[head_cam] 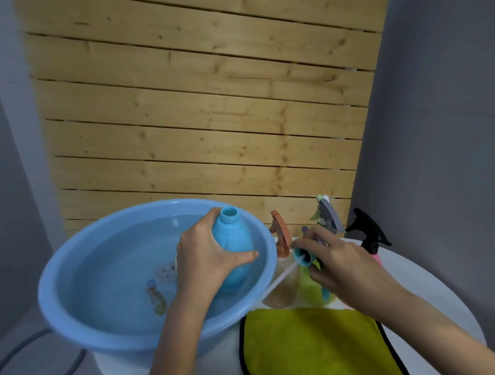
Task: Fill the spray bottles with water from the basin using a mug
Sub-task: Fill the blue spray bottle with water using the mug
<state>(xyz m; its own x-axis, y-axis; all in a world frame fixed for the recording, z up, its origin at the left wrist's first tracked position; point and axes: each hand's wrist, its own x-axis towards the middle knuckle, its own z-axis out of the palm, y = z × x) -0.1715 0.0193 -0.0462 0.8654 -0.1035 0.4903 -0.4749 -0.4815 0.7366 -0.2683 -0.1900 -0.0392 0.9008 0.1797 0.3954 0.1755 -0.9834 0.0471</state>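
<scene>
A left hand (207, 256) in the lower middle of the frame grips a light blue plastic spray bottle (233, 243). Its fingers are wrapped round the far side of the body and the thumb is pressed across the near side. The bottle stands nearly upright with its threaded neck open and no cap on it. It is held above the water at the right side of a wide light blue plastic basin (132, 214), which fills the lower left of the frame.

Just right of it, a right hand (342, 264) has its fingers curled round a spray head with a blue screw collar (302, 255). The spray head's thin white dip tube (278, 279) slants down and to the left towards the basin's rim. A pale patterned object (166, 273) lies under the water, partly hidden behind the left hand, and I cannot tell whether it is the mug.

Behind the right hand stand three more bottles on a round white bench (420, 278):
- one with an orange-brown trigger (279, 234)
- a yellow-green one with a grey trigger (329, 215)
- a pink one with a black trigger (366, 230)

A yellow-green cloth with black edging (314, 348) lies on the bench at the lower right. A grey hose (8, 373) curls at the lower left, and pale wooden slats (200, 103) fill the top.
</scene>
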